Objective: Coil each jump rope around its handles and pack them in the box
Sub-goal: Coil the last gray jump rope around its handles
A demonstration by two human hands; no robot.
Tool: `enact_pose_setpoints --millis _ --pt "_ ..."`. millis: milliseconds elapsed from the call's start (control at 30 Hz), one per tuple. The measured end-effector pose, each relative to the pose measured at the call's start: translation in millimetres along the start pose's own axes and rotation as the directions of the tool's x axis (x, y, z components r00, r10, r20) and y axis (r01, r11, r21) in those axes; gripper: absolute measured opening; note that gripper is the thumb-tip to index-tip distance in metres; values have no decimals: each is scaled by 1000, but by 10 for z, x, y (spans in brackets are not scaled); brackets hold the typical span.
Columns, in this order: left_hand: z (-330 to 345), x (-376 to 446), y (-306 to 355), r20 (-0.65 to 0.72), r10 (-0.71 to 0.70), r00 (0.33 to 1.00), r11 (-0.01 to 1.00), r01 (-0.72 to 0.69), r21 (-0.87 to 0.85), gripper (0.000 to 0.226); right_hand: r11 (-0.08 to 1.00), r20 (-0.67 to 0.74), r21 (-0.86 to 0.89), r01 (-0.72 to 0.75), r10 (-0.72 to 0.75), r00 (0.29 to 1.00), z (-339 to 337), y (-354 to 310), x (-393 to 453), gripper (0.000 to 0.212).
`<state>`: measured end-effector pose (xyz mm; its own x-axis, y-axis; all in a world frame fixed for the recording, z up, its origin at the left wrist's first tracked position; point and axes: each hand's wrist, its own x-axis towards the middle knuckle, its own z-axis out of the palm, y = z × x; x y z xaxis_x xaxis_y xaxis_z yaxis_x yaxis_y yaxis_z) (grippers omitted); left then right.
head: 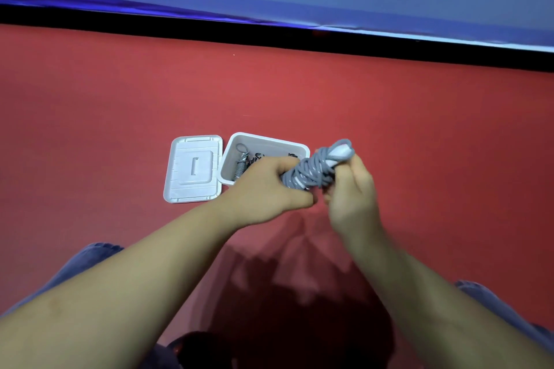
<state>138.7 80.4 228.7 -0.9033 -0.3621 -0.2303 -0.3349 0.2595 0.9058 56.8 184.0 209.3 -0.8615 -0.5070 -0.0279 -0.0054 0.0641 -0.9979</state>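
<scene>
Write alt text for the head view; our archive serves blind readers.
Both hands, left hand and right hand, grip a coiled grey jump rope above a red floor. Behind sits an open white box holding other ropes, its lid beside it.

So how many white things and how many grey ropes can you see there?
White things: 2, the box and its lid beside it
Grey ropes: 2, the coiled jump rope gripped by the left hand and right hand, and a rope in the box
Total: 4
</scene>
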Motion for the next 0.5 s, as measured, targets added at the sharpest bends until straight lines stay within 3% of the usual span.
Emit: enact_pose_setpoints --millis 100,200,300,367,433,500 --pt "-36 11 39 142 -100 985 967 130 -221 28 981 200 195 -5 -35 979 4 -71 -60 20" --pt "-31 24 28 158 -122 980 950 161 -266 21 995 271 76 61 -79 959 -8 -86 -93 19" --pt "-41 36 -8 44 -164 985 985 166 -38 23 994 242 -103 35 -9 970 -16 -58 -75 23" --pt "-35 27 -20 -90 -157 984 963 173 205 21 967 225 -254 24 35 974 -23 -73 -70 28" --pt "4 1 -17 -223 -110 969 842 210 498 17 907 199 -421 -10 103 975 -18 -50 -53 41" --pt "71 -14 -34 -279 -16 960 708 208 675 19 877 151 -469 -104 195 969 8 10 -32 48"
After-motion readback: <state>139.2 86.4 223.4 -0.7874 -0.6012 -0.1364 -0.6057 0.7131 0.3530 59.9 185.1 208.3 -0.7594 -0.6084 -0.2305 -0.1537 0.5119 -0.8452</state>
